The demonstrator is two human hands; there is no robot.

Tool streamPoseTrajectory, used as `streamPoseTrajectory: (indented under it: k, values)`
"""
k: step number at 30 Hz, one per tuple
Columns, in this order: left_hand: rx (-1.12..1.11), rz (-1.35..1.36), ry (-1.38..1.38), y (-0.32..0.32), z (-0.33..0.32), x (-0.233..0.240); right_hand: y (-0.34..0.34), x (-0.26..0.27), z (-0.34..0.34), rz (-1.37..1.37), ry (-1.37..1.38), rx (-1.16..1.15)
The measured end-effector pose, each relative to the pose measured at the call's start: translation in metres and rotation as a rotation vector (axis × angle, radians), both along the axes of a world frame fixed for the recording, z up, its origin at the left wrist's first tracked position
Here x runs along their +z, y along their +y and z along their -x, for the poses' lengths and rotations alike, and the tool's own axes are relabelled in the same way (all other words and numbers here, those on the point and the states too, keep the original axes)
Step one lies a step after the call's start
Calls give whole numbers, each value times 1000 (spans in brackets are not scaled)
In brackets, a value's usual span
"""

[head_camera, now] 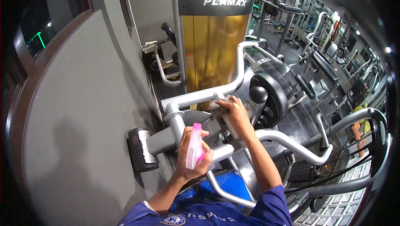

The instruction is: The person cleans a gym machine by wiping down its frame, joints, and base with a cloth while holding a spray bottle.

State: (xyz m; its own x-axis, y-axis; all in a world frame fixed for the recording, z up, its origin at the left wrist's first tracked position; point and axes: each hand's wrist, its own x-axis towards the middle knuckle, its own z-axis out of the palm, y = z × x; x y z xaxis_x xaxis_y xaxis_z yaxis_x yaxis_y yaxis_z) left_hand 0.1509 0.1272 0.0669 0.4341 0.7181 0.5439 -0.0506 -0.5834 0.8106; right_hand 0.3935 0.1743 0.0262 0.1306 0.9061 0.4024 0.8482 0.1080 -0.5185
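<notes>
My left hand (192, 159) is wrapped around a spray bottle; its pink and clear trigger head (195, 148) points up at me, while the bottle's body is mostly hidden. In my right hand (237, 116) is a crumpled greyish cloth (219, 106), pressed against a silver metal bar of the exercise machine. Just beyond both hands runs the machine's bent silver tube frame (203, 96). A tall weight-stack housing (215, 48) with a yellowish translucent panel and a dark top bearing the maker's name Plamax stands behind it.
A grey wall (75, 101) rises close on the left. To the right are a round black pad (270, 99), a black ball knob (258, 95) and a curved silver handle (293, 144). A blue seat (228, 184) lies below me. More gym machines (322, 66) fill the far right.
</notes>
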Motion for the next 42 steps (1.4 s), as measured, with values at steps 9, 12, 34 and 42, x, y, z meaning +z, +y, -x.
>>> streamPoseTrajectory:
  k: [9, 12, 34, 42]
  values:
    - [-22, 72, -108, -6, -18, 0, 52, -2, -12, -85, 112, 31]
    - [-11, 18, -58, -1, -18, -10, -15, 6, -1, -84, -29, -10]
    - [-20, -267, 98, -38, 2, -11, 40, 1, -15, 20, 52, -70]
    - [100, -140, 94, -42, 14, -20, -73, 6, -10, 149, -68, 80]
